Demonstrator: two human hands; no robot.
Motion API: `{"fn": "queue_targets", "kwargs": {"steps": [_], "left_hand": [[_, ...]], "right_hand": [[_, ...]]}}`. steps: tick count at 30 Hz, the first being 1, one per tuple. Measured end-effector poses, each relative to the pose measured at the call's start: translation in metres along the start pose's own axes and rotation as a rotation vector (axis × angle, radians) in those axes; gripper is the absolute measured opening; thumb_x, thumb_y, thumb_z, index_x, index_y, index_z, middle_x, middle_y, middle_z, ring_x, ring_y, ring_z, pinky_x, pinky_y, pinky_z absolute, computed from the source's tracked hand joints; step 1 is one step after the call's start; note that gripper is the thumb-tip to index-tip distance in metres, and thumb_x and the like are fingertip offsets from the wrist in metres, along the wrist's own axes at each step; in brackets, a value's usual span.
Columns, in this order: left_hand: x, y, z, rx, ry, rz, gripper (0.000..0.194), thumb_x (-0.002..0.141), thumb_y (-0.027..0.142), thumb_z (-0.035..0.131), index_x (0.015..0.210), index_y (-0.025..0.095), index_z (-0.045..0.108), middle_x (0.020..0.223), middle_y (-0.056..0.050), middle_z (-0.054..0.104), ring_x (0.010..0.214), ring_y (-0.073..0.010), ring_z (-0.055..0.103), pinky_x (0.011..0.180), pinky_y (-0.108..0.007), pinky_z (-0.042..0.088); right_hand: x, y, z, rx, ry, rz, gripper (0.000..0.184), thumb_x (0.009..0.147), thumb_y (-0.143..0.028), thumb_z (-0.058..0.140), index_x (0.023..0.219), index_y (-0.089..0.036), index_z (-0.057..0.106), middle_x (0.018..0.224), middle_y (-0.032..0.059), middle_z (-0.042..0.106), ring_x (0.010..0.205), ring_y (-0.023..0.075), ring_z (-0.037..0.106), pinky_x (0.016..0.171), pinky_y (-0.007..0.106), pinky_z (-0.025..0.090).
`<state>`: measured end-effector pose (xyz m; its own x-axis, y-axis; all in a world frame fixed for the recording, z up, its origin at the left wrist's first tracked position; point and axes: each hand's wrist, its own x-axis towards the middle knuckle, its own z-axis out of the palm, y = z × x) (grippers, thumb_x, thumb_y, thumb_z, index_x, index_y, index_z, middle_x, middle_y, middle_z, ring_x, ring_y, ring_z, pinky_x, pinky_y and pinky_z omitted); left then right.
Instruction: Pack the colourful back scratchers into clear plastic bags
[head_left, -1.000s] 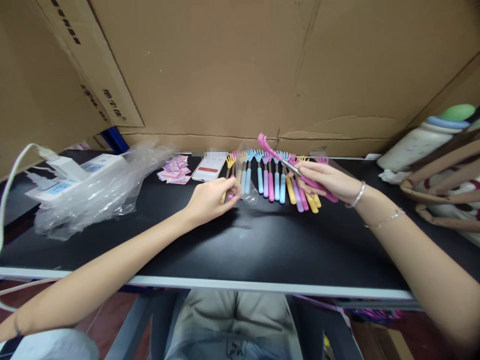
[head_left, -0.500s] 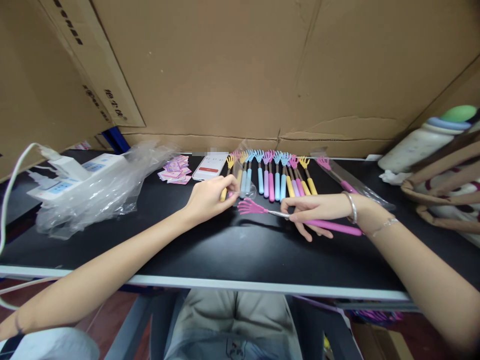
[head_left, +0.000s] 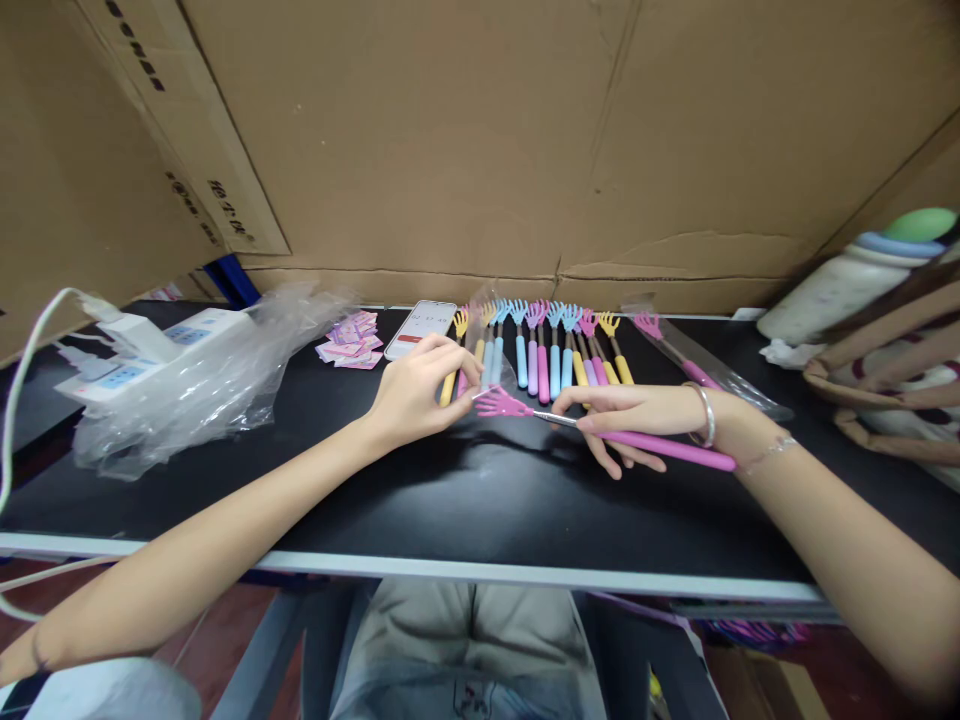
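My right hand (head_left: 637,415) pinches a pink back scratcher (head_left: 600,428) by its metal shaft, its claw head pointing left just above the black table (head_left: 480,500). My left hand (head_left: 416,395) is closed on the mouth of a clear plastic sleeve (head_left: 491,375), right beside the claw head. Behind both hands lies a row of several pastel back scratchers (head_left: 547,350), yellow, blue, pink and purple, with their claws pointing away from me.
A bagged pink scratcher (head_left: 690,365) lies to the right of the row. A phone (head_left: 420,328) and pink cards (head_left: 349,340) sit behind my left hand. Crumpled plastic (head_left: 202,375) covers a power strip (head_left: 131,350) at left. A bottle (head_left: 847,280) and bag (head_left: 892,390) stand at right. Cardboard (head_left: 480,140) walls the back.
My right hand lifted the pink scratcher from the row, brought it down toward me and turned its claw left. It now meets the sleeve opening held in my left hand.
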<state>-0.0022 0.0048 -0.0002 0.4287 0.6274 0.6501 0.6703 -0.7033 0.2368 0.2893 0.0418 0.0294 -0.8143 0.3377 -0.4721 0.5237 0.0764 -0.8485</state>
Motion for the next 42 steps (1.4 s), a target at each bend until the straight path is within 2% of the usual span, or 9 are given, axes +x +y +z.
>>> {"fn": "queue_targets", "kwargs": {"steps": [4, 9, 15, 18, 23, 27, 32, 36, 42], "left_hand": [[0.000, -0.002, -0.001, -0.002, 0.030, 0.017, 0.004, 0.080, 0.021, 0.057, 0.076, 0.020, 0.059, 0.096, 0.000, 0.070, 0.097, -0.0169, 0.057, 0.083, -0.028, 0.047], [0.001, -0.002, -0.001, 0.102, 0.080, 0.097, 0.004, 0.078, 0.018, 0.057, 0.075, 0.020, 0.056, 0.104, 0.001, 0.069, 0.100, -0.0175, 0.055, 0.082, -0.029, 0.047], [0.002, 0.000, -0.001, 0.188, 0.052, 0.140, 0.005, 0.079, 0.020, 0.055, 0.075, 0.020, 0.056, 0.112, 0.000, 0.066, 0.105, -0.0186, 0.054, 0.085, -0.031, 0.048], [0.001, -0.001, 0.000, 0.201, 0.044, 0.126, 0.005, 0.080, 0.020, 0.055, 0.075, 0.021, 0.057, 0.114, -0.001, 0.065, 0.107, -0.0194, 0.054, 0.088, -0.033, 0.048], [0.000, 0.000, 0.001, 0.223, 0.071, 0.154, 0.007, 0.082, 0.021, 0.054, 0.076, 0.021, 0.058, 0.116, -0.001, 0.065, 0.113, -0.0200, 0.053, 0.090, -0.033, 0.048], [0.000, 0.001, 0.001, 0.254, 0.115, 0.229, 0.007, 0.082, 0.022, 0.056, 0.075, 0.021, 0.059, 0.118, -0.002, 0.064, 0.116, -0.0215, 0.052, 0.092, -0.035, 0.048], [-0.001, -0.001, 0.002, 0.225, 0.122, 0.315, 0.008, 0.084, 0.021, 0.057, 0.076, 0.020, 0.059, 0.117, -0.002, 0.065, 0.115, -0.0196, 0.054, 0.092, -0.032, 0.049], [-0.001, -0.001, 0.002, 0.181, 0.115, 0.302, 0.009, 0.086, 0.023, 0.056, 0.078, 0.022, 0.060, 0.117, -0.002, 0.066, 0.114, -0.0189, 0.055, 0.093, -0.034, 0.048], [0.001, -0.001, 0.000, 0.063, 0.099, 0.248, 0.014, 0.088, 0.025, 0.052, 0.078, 0.021, 0.060, 0.119, -0.004, 0.065, 0.119, -0.0191, 0.052, 0.097, -0.037, 0.046]], "right_hand": [[-0.004, 0.001, -0.002, 0.018, 0.067, -0.015, 0.037, 0.095, -0.045, 0.041, 0.120, -0.017, 0.035, 0.069, 0.0007, 0.068, 0.034, 0.0062, 0.052, 0.034, 0.015, 0.038], [-0.002, -0.002, 0.000, -0.003, 0.104, -0.060, 0.036, 0.095, -0.045, 0.041, 0.117, -0.017, 0.036, 0.065, -0.0021, 0.066, 0.032, 0.0051, 0.049, 0.034, 0.016, 0.038], [0.005, -0.006, 0.006, 0.015, 0.164, -0.129, 0.031, 0.095, -0.043, 0.042, 0.111, -0.017, 0.037, 0.058, -0.0049, 0.062, 0.030, 0.0047, 0.046, 0.026, 0.013, 0.030], [0.006, -0.007, 0.009, 0.021, 0.161, -0.141, 0.029, 0.095, -0.043, 0.042, 0.109, -0.018, 0.037, 0.058, -0.0053, 0.062, 0.030, 0.0048, 0.047, 0.026, 0.013, 0.031], [0.007, -0.005, 0.011, 0.037, 0.079, -0.132, 0.029, 0.096, -0.043, 0.039, 0.111, -0.020, 0.032, 0.061, -0.0049, 0.062, 0.033, 0.0078, 0.053, 0.029, 0.015, 0.038], [0.008, -0.008, 0.017, 0.062, 0.012, -0.125, 0.031, 0.095, -0.044, 0.040, 0.112, -0.020, 0.029, 0.064, -0.0041, 0.062, 0.036, 0.0104, 0.057, 0.032, 0.018, 0.041], [0.011, -0.009, 0.023, 0.091, -0.051, -0.114, 0.032, 0.095, -0.045, 0.040, 0.111, -0.020, 0.027, 0.068, -0.0034, 0.062, 0.039, 0.0104, 0.059, 0.038, 0.020, 0.048], [0.016, -0.005, 0.025, 0.172, -0.115, -0.143, 0.030, 0.095, -0.043, 0.042, 0.106, -0.021, 0.025, 0.067, -0.0037, 0.063, 0.043, 0.0125, 0.063, 0.043, 0.023, 0.051], [0.019, -0.005, 0.026, 0.283, -0.228, -0.171, 0.028, 0.096, -0.042, 0.041, 0.106, -0.022, 0.024, 0.077, 0.0021, 0.069, 0.049, 0.0159, 0.067, 0.048, 0.026, 0.052]]}}
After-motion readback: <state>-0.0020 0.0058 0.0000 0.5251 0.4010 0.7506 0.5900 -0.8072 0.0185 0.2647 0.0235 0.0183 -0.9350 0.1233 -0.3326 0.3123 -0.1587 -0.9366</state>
